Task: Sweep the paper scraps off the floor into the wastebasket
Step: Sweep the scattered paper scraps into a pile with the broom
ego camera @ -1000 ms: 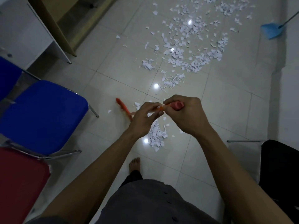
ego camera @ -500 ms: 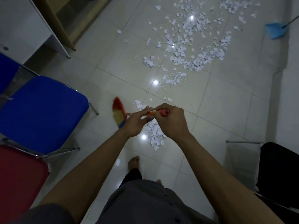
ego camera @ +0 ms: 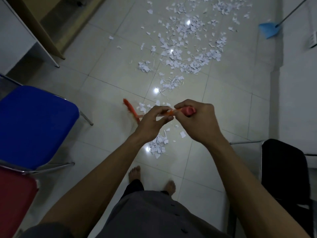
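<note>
I hold an orange broom by its handle (ego camera: 188, 111), seen almost end-on. My right hand (ego camera: 197, 121) grips the red top end and my left hand (ego camera: 151, 122) grips the shaft just below. The broom's blurred orange head (ego camera: 129, 109) is on the floor to the left of my hands. A small heap of white paper scraps (ego camera: 157, 146) lies under my hands. A wide spread of scraps (ego camera: 185, 54) covers the tiles farther ahead. No wastebasket is in view.
A blue dustpan (ego camera: 269, 30) with a long handle leans at the far right wall. A blue chair (ego camera: 34, 124) and a red seat (ego camera: 15, 200) stand on my left, a black chair (ego camera: 288, 172) on my right. A white desk (ego camera: 18, 40) stands at the far left. My bare feet (ego camera: 135, 172) stand below the heap.
The broom head swung left and turned, showing its broad face half a second ago, and is now edge-on and blurred again. My hands stayed on the handle.
</note>
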